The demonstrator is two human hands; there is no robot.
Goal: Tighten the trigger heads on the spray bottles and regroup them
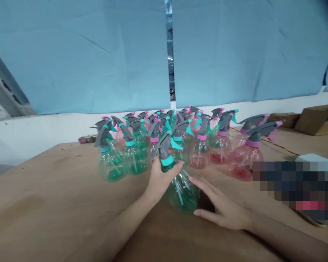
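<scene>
A green spray bottle (184,193) with a teal collar and grey spray head tilts in front of me, its top leaning left. My left hand (162,174) wraps round its neck just below the collar. At the bottle's right side is my right hand (221,207), with thumb and fingers apart; the fingertips are at or very near the clear wall. Close behind stand more spray bottles, among them a green one (136,160), a clear one with a pink collar (200,154) and a reddish one (246,160) at the right.
Several rows of spray bottles fill the back of the wooden table (57,203). An open cardboard box (318,118) sits at the right rear, near a red and yellow wire. A pixelated patch covers the right edge. Blue sheeting (98,54) hangs behind.
</scene>
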